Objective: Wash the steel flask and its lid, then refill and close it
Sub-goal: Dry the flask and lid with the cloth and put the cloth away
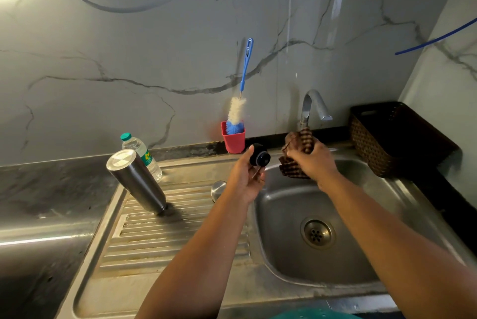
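The steel flask (136, 180) stands upside down on the ribbed drainboard (165, 236), mouth down and leaning left. My left hand (246, 176) holds the black flask lid (259, 155) up beside the sink's left rim. My right hand (313, 161) grips a brown checked cloth (296, 143) over the sink bowl (335, 205), just below the tap (313, 107). A small steel cap (218, 189) lies on the drainboard, partly behind my left wrist.
A red cup (233, 139) holding a blue bottle brush (242, 86) stands at the back wall. A plastic water bottle (143, 154) is behind the flask. A dark woven basket (395, 138) sits right of the sink. The drain (318, 233) is open.
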Available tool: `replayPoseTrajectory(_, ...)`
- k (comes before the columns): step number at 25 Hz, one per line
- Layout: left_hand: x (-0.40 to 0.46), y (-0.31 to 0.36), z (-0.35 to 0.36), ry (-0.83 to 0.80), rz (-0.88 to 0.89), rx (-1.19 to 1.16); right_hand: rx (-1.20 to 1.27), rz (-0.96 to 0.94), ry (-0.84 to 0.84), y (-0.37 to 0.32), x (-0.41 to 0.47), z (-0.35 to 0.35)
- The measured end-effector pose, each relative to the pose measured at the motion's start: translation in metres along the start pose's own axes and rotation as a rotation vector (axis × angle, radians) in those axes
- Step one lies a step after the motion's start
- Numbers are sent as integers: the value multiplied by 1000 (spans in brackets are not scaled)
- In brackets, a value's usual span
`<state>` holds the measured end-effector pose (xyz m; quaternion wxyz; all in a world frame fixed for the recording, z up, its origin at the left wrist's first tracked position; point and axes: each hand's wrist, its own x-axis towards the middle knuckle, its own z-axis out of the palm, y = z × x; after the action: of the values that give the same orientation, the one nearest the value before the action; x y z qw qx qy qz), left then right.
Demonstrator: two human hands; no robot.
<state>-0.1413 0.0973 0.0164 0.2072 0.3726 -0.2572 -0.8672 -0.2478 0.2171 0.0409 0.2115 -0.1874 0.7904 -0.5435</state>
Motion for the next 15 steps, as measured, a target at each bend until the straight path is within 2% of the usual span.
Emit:
replayPoseTrajectory(1,0,-1,2,6,-28,-60,-164,-209,62,3,-6,6)
replayPoseTrajectory(3,0,-3,7,7,-94,-174,-407,-652,38,15,-20,21)
replayPoseTrajectory(5,-4,-4,10,-12,-145,-205,-708,-872,6,34,-29,33)
replayPoseTrajectory(6,-9,-6,12,-28,-146,-197,-797,-862,23,40,-30,38)
replayPoseTrajectory(8,-15,-12,16,-49,-107,-170,-734,-713,79,36,-29,44)
replayPoseTrajectory(11,-13,-22,18,-20,46,-55,-335,-240,96,1,-23,39)
replayPoseTrajectory(13,-6,-24,14,49,182,93,-227,16,19,-15,-20,31)
replayPoseTrajectory(15,1,-21,8,74,273,209,-210,22,10,-17,-23,30)
